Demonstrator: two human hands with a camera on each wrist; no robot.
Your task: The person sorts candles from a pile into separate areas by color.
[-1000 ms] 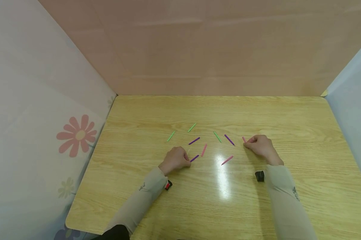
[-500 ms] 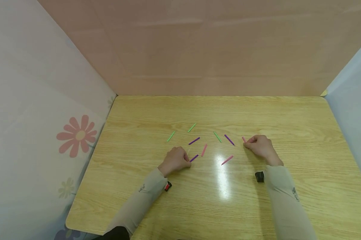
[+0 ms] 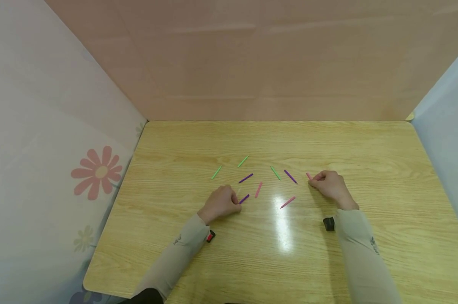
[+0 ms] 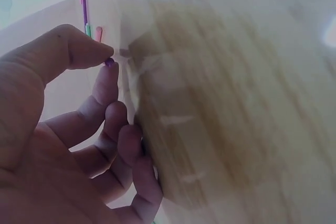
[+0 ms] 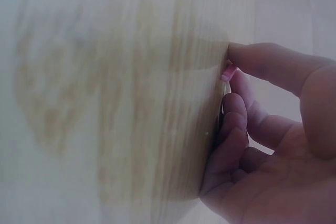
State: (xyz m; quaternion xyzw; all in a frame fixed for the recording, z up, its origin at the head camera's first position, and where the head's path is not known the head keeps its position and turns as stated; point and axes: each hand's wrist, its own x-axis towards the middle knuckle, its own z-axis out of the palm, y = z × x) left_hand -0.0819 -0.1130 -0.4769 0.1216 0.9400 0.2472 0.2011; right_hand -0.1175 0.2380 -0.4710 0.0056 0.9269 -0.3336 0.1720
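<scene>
My left hand [image 3: 220, 204] rests low over the table and pinches one end of a short purple stick [image 3: 244, 199] between thumb and index finger. The left wrist view shows that purple stick [image 4: 109, 62] end-on at the fingertips, the other fingers curled below. Farther right, my right hand [image 3: 331, 185] pinches a short pink stick [image 3: 309, 175], whose far end sticks out past the fingers. In the right wrist view the pink stick [image 5: 229, 72] lies between thumb and index finger, close to the tabletop. A pink stick [image 3: 258, 190] lies just right of the left hand's purple one.
Several loose sticks lie between and beyond the hands: green sticks [image 3: 243, 161] toward the back, purple sticks [image 3: 290, 177], and another pink stick [image 3: 287, 202] nearer the front. The wooden table [image 3: 175, 143] meets a pinkish-brown backdrop [image 3: 229, 63] behind and a flowered sheet [image 3: 61, 105] at left.
My left hand has shifted slightly left, and the purple stick in it has moved along with it. The right hand and the loose sticks look unchanged.
</scene>
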